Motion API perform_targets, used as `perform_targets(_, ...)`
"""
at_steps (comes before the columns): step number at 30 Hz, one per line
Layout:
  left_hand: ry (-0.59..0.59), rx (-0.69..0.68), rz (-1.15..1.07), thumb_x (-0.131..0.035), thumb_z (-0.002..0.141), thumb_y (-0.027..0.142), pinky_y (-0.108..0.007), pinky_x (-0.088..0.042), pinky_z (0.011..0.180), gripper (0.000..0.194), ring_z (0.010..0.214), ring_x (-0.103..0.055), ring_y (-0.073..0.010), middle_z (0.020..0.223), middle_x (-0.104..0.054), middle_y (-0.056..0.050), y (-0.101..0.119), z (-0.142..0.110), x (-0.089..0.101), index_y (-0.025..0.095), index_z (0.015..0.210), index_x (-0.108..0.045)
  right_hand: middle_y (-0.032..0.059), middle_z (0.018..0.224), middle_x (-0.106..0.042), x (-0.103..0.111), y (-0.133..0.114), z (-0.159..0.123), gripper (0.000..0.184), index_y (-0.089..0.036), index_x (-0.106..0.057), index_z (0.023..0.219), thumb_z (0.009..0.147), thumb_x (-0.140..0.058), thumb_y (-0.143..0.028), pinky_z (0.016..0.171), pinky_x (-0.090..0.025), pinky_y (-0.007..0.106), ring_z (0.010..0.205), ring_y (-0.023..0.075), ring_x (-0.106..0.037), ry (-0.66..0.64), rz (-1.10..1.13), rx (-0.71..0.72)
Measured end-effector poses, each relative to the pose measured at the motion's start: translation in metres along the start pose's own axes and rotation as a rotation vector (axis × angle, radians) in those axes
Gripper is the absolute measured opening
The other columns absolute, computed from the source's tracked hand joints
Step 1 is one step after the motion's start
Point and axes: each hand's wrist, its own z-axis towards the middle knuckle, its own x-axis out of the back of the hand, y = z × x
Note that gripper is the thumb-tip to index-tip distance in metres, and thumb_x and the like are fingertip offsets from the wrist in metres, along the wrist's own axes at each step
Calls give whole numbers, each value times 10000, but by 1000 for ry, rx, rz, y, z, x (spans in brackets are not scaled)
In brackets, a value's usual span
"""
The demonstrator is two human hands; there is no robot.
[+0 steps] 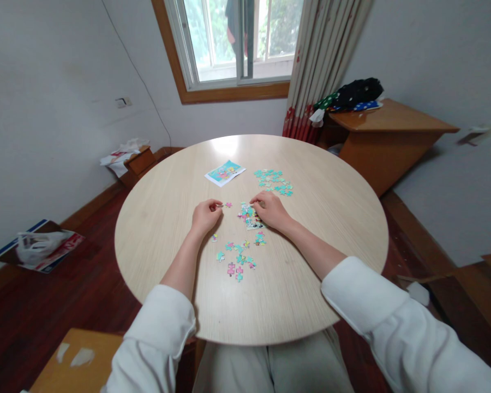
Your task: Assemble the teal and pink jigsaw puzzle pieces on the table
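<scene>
A round pale wooden table (311,262) carries small jigsaw pieces. My left hand (205,215) rests curled on it, fingertips pinching a small puzzle piece beside a pink piece (228,205). My right hand (270,210) lies on a partly joined cluster of pieces (249,216), fingers bent and pressing on it. Loose teal and pink pieces (239,256) lie scattered just in front of my hands. Another pile of teal pieces (275,182) sits beyond the right hand. A picture card (225,173) lies at the table's middle back.
A wooden desk (387,134) with dark cloth stands at the right by a curtain (323,60). A window (237,38) is straight ahead. A low box with papers (133,158) and a plastic bag on a board (36,245) lie on the floor at left.
</scene>
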Motion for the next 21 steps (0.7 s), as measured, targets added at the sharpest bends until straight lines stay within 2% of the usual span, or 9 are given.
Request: perform_targets(21, -14, 6, 66, -519, 702, 193, -243, -357, 585, 268, 634, -536, -135, 681, -639, -15, 3, -1, 1, 156, 871, -723, 68, 815, -667, 1, -2, -1, 195, -171, -688, 750, 775, -505, -108, 824, -425, 338, 847, 198, -575, -47, -28, -3)
